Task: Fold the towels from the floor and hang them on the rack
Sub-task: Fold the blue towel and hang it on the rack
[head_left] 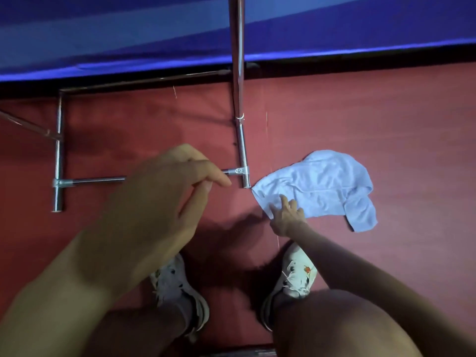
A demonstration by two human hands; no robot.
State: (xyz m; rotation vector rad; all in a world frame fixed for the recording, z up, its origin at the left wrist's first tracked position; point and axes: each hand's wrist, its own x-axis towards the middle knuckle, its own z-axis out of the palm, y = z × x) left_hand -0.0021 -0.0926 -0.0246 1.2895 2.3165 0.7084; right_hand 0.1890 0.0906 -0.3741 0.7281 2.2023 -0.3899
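Note:
A crumpled pale blue towel (319, 186) lies on the red floor to the right of the rack's foot. My right hand (287, 215) reaches down to the towel's near left corner, and its fingers pinch the cloth there. Much closer to the camera, my left hand (164, 191) hangs in the air over the rack's low crossbar, fingers loosely bent, holding nothing. The chrome rack (240, 140) stands ahead: one upright runs from the top of the view down to a foot beside the towel, and a second foot (58, 161) is at the left.
A blue cloth-covered surface (128, 34) fills the top of the view behind the rack. My two feet in white shoes (296, 276) stand on the red floor at the bottom, and my right knee is at the lower right. Bare red floor stretches right of the towel.

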